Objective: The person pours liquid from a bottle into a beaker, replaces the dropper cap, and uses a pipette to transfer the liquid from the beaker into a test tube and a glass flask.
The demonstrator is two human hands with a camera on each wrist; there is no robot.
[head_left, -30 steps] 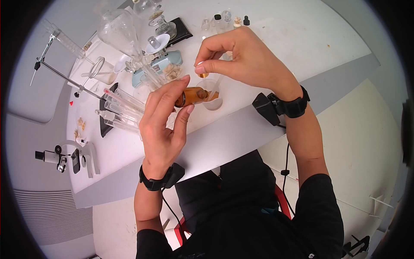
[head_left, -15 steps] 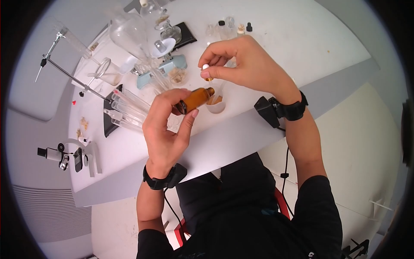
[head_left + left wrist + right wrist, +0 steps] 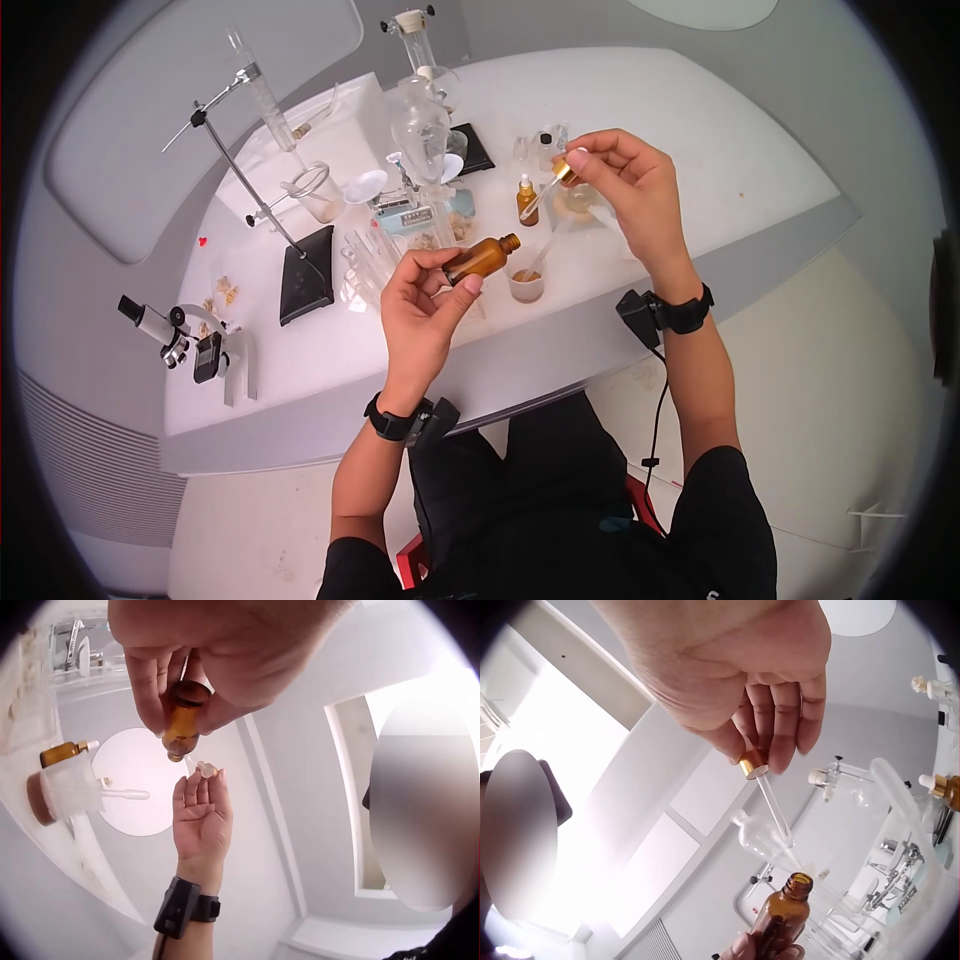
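Observation:
My left hand (image 3: 425, 315) grips an uncapped amber glass bottle (image 3: 480, 262) by its lower body, tilted with the neck up and to the right. My right hand (image 3: 640, 200) pinches a dropper (image 3: 545, 195) at its gold collar (image 3: 754, 763); its glass tube slants down toward the bottle. In the right wrist view the tube's tip is above the open mouth of the bottle (image 3: 784, 911), apart from it. Just right of the bottle stands a small plastic cup (image 3: 527, 292) with brown contents and a plastic pipette (image 3: 541, 258) leaning in it.
Behind the cup stands another amber dropper bottle (image 3: 527, 205). Glass tubes (image 3: 368, 262), a blue balance (image 3: 408, 218) and a separating funnel (image 3: 420, 130) are beyond my left hand. A clamp stand (image 3: 305, 275) and microscope (image 3: 195, 345) occupy the left side.
My right hand has moved up and right with the dropper, whose tube now shows. The amber bottle has tipped mouth-upward from near level over the cup. The head view has shifted.

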